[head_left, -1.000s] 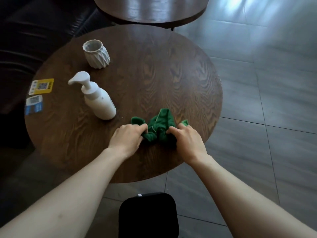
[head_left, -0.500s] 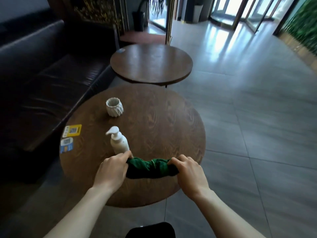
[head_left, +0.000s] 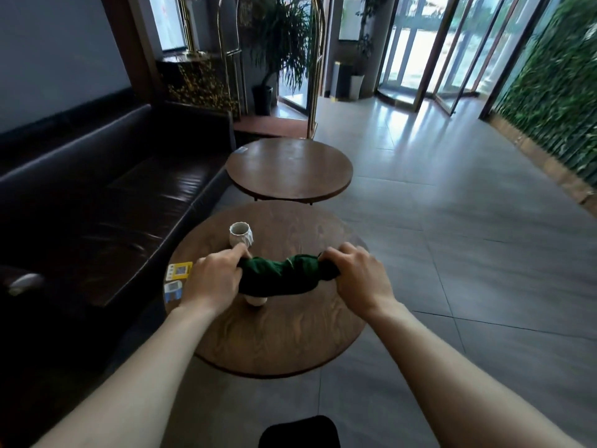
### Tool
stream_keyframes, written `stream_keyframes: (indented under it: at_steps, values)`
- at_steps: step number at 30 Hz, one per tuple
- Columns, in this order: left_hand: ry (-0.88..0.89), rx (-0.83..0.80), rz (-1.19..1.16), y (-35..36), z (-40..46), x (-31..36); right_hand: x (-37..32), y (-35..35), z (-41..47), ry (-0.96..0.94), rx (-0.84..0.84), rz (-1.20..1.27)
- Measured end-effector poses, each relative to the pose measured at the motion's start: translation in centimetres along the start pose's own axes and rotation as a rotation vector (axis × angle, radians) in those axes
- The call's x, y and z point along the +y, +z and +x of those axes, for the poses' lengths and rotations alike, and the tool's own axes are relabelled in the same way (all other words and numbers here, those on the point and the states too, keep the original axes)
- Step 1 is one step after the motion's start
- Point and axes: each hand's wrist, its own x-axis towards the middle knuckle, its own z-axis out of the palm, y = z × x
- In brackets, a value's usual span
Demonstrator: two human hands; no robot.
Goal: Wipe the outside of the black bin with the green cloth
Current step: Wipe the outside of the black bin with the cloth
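The green cloth [head_left: 284, 275] is bunched into a roll and held up over the near round wooden table [head_left: 290, 344]. My left hand [head_left: 214, 279] grips its left end and my right hand [head_left: 358, 275] grips its right end. The black bin [head_left: 298, 432] stands on the floor at the bottom edge of the view, between my forearms; only its top shows.
A white ribbed cup [head_left: 241, 234] stands behind my left hand. The white pump bottle [head_left: 256, 300] is mostly hidden under the cloth. Yellow and blue cards [head_left: 178, 270] lie at the table's left edge. A black sofa [head_left: 97, 202] runs along the left; a second round table [head_left: 289, 169] stands farther off.
Both hands have lifted the cloth off the table and stretched it between them. The camera has tilted up, so the room shows and the bin has slid to the bottom edge.
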Motion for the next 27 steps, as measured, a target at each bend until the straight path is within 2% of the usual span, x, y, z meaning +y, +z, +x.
stream_keyframes:
  at_steps: [7,13,27]
  values:
    - [0.028,0.071,0.001,-5.9,-2.7,1.1,-3.3,-4.8,-2.1,-0.041,0.087,0.001]
    - [0.006,0.128,0.02,-8.6,-5.7,3.0,-3.8,-7.3,-4.4,-0.088,0.091,0.009]
    - [-0.025,0.157,0.108,-8.9,-14.3,13.7,2.9,-11.7,-13.0,-0.176,0.101,0.056]
